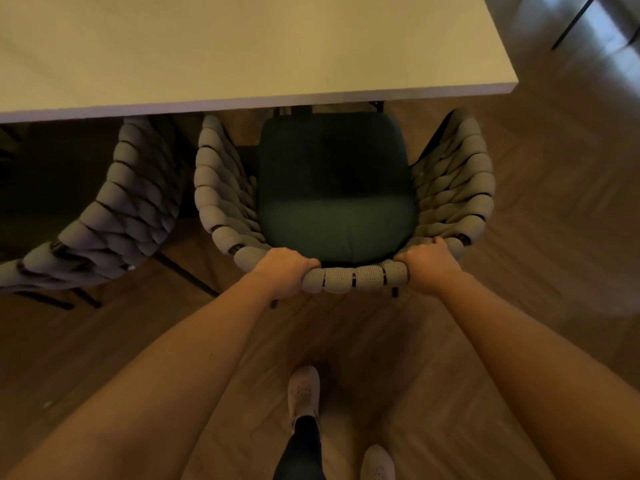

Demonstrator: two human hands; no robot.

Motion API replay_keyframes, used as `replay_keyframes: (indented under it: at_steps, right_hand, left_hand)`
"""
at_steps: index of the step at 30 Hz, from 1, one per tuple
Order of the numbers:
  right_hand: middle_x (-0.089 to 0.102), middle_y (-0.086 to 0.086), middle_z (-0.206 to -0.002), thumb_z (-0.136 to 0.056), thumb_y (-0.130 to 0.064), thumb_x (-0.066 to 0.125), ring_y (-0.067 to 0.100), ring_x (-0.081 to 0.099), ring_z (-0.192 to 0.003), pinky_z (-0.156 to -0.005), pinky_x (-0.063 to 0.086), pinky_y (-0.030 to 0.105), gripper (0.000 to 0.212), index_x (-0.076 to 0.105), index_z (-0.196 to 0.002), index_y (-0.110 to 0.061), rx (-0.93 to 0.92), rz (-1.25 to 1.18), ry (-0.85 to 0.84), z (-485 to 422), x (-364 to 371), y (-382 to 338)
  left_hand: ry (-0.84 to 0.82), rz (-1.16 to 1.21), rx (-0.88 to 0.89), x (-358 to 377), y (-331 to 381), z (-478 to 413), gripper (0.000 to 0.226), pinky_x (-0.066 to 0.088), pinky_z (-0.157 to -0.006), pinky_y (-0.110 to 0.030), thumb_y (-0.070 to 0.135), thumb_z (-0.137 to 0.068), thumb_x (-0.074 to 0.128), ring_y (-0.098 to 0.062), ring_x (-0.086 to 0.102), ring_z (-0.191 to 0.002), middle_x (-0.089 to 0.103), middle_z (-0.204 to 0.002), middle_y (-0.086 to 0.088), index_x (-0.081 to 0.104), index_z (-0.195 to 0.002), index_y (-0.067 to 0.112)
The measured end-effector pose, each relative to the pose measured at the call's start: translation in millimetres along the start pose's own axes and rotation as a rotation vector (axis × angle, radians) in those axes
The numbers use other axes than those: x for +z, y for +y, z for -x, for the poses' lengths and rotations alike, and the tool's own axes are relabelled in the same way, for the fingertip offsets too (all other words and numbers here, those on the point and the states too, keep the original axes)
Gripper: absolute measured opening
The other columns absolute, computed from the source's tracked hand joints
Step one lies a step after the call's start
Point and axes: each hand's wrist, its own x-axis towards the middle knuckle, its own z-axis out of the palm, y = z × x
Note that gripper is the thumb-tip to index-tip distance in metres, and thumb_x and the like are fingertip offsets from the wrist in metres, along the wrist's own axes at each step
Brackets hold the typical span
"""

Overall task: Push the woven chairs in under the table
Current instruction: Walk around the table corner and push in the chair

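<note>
Chair [337,188] back rim clamped in my left hand [284,271] and right hand [427,266]; arms near table [242,64] edge, crooked push could jam them or bump neighbour chair [114,216]

The table [242,46] runs off the top and left edges and covers the chair [346,276] seat front. The left chair [114,216] is cut by the left edge. Fingertips of the left hand [282,271] and right hand [431,266] are hidden behind the chair rail. The right shoe [377,462] is cut by the bottom edge.
</note>
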Motion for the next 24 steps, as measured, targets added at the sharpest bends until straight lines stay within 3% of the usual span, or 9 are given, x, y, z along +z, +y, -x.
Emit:
replay_keyframes:
  at_steps: [4, 24]
  right_hand:
    - [0.063, -0.007, -0.108, -0.087, -0.031, 0.060, 0.020, 0.053, -0.111, -0.105, 0.029, 0.045, 0.024, 0.059, -0.110, -0.039, -0.009, 0.017, 0.019, -11.2, -6.7, 3.3]
    - [0.062, -0.005, -0.110, -0.090, -0.031, 0.058, 0.020, 0.055, -0.111, -0.103, 0.030, 0.045, 0.029, 0.057, -0.118, -0.036, -0.063, 0.045, 0.034, -24.5, -13.8, 20.3]
  left_hand:
    - [0.019, 0.000, 0.010, -2.7, -12.4, -10.1, 0.024, 0.044, -0.069, -0.030, 0.031, -0.093, 0.052, -0.017, 0.063, -0.086, 0.066, -0.095, 0.003, 0.053, -0.117, 0.031]
    - [-0.008, -0.019, -0.090, -9.0, -8.6, -27.0, 0.028, 0.047, -0.070, -0.033, 0.024, -0.092, 0.054, -0.019, 0.062, -0.088, 0.064, -0.094, 0.002, 0.050, -0.119, 0.031]
